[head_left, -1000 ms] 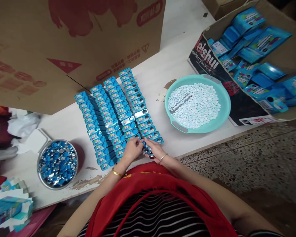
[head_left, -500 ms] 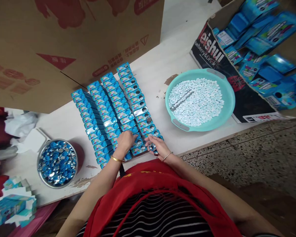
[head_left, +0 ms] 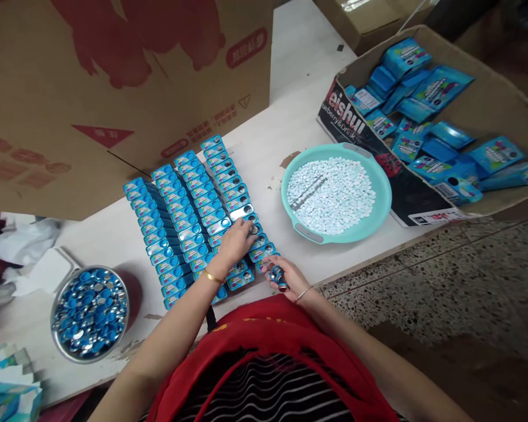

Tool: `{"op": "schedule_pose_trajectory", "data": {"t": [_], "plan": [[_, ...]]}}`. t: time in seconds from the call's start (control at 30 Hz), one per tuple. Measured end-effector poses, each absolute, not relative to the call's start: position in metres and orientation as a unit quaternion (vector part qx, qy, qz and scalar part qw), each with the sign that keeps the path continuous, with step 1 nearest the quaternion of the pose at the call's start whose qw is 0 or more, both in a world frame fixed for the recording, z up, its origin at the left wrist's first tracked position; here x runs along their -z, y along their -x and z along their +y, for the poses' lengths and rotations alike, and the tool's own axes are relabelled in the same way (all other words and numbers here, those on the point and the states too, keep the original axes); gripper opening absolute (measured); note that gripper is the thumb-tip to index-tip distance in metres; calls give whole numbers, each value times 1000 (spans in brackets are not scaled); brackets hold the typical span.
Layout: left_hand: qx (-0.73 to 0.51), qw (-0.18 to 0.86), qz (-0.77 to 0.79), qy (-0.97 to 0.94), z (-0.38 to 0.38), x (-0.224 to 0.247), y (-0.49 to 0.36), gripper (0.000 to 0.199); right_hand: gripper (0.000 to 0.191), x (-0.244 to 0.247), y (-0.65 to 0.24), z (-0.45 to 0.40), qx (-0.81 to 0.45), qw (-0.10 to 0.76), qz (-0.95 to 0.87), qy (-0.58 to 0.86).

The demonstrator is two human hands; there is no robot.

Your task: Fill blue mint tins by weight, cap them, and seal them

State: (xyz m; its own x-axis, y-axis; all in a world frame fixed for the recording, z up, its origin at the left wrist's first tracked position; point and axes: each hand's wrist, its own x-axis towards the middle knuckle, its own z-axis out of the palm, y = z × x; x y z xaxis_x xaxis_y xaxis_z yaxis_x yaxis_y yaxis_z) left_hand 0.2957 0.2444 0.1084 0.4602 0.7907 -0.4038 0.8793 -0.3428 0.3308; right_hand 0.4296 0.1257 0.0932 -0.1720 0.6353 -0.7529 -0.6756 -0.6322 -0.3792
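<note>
My left hand point(head_left: 236, 241) reaches over the rightmost row of blue mint tins point(head_left: 231, 183), fingers drawn together at a small round cap point(head_left: 254, 229) on one tin's top. Several round holes show along that row; the rows to the left have blue round caps in place. Palm up by the near end of the rows, my right hand point(head_left: 293, 278) curls around several small metal-and-blue caps point(head_left: 277, 274). At the left stands a metal pot point(head_left: 125, 319) heaped with more such caps.
A turquoise basin point(head_left: 381, 196) of small white mints sits right of the tins. Beyond it, an open carton point(head_left: 356, 126) holds blue packs. A large cardboard box point(head_left: 167, 70) stands behind the rows. Blue-and-white packaging point(head_left: 9, 387) lies at lower left.
My left hand has moved from the near end of the third row up and right to the rightmost row. My right hand stays beside the tins with its caps. The view has shifted.
</note>
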Motion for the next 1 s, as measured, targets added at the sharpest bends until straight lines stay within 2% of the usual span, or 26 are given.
{"op": "schedule_pose_trajectory", "data": {"t": [0.1, 0.2, 0.4, 0.63, 0.87, 1.0], "plan": [[82, 280, 458, -840, 259, -95, -301, 18, 27, -91, -436, 121, -761, 435, 23, 481], [22, 299, 443, -845, 263, -87, -291, 15, 27, -87, -437, 118, -759, 444, 24, 476], [-98, 375, 516, -764, 215, -95, -247, 13, 26, -85, -436, 113, -784, 424, 33, 451], [-54, 358, 604, -710, 156, -87, -241, 17, 24, -92, -432, 104, -813, 387, -14, 435], [11, 297, 630, -718, 161, -81, -255, 3, 26, -91, -430, 92, -828, 373, -5, 419], [73, 290, 642, -706, 172, -85, -259, 9, 24, -90, -430, 88, -831, 372, -9, 414]]}}
